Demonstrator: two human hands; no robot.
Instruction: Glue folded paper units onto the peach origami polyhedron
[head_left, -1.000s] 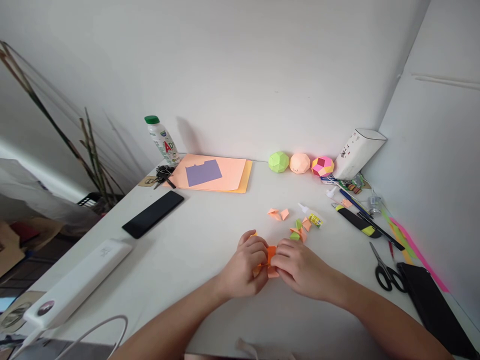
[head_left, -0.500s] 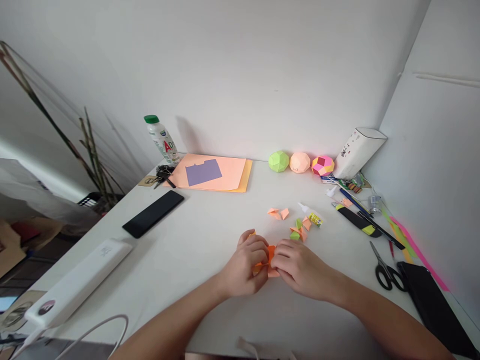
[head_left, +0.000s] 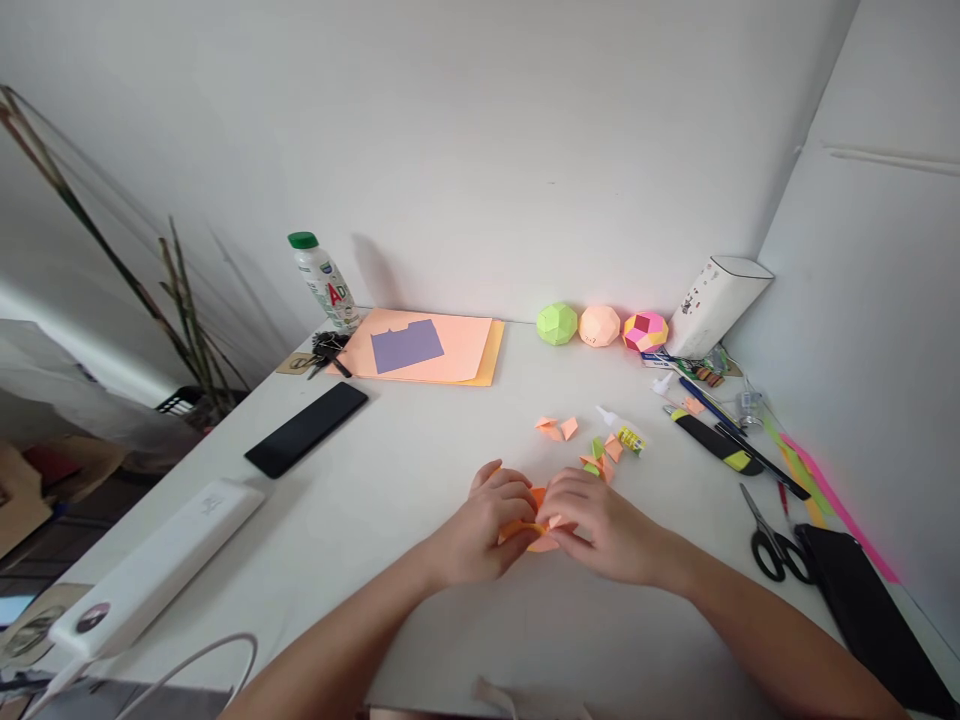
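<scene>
Mostly, curled left fingers (head_left: 516, 492) and right fingers (head_left: 568, 487) hide the orange paper (head_left: 543, 542) they pinch.

On the white worktop (head_left: 420, 440) lie a black phone (head_left: 307, 429) and a long white device (head_left: 161, 560) at left, peach paper (head_left: 469, 345) and three faceted balls (head_left: 599, 326) toward the wall, folded paper pieces (head_left: 549, 428) near a glue tube (head_left: 628, 437), and scissors (head_left: 776, 555) at right.

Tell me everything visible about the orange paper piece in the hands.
The orange paper piece looks like folded thin card, with bright orange and paler peach parts. The left hand and right hand hold it from either side, nearer the wearer than the loose green-and-peach pieces. Much is hidden; its full shape is unclear.
</scene>
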